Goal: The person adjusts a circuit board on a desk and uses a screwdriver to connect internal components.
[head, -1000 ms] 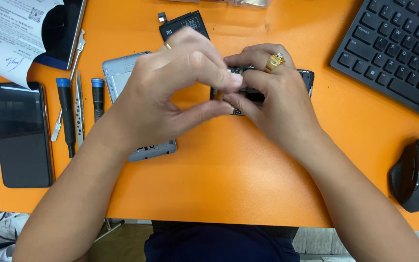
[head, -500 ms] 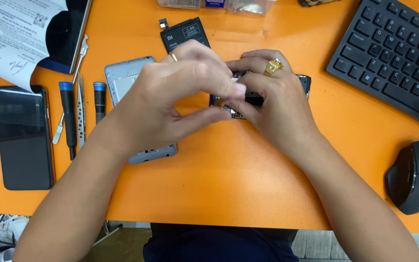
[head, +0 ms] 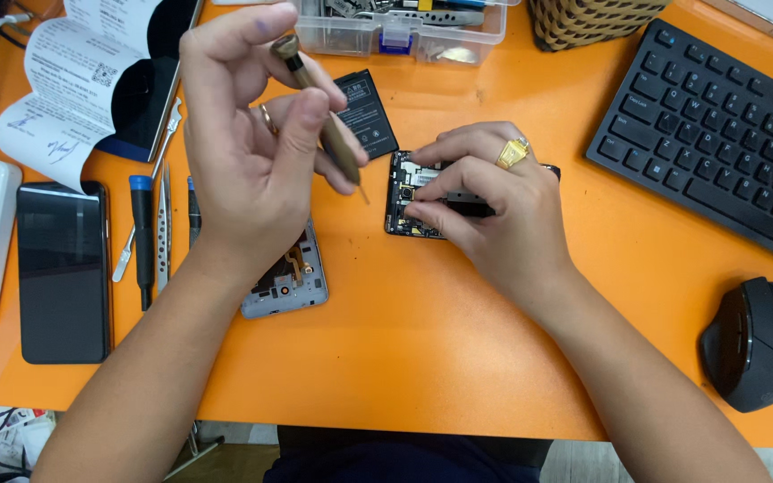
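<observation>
Left hand point(head: 248, 161) is lifted up in the upper left of centre, fingers pinched around a small brown-handled screwdriver point(head: 326, 125), tip angled down toward the phone board point(head: 411, 195). That board sits on the orange surface point(head: 422, 331) right in the middle, and the right hand point(head: 494, 210) with a gold ring point(head: 513, 153) has its fingers clamped on it, holding it flat. A grey phone frame point(head: 288, 277) lies under the left wrist, a black battery point(head: 367, 114) just above the board. Black phone point(head: 63, 268) at far left, mouse point(head: 758, 343) lower right.
</observation>
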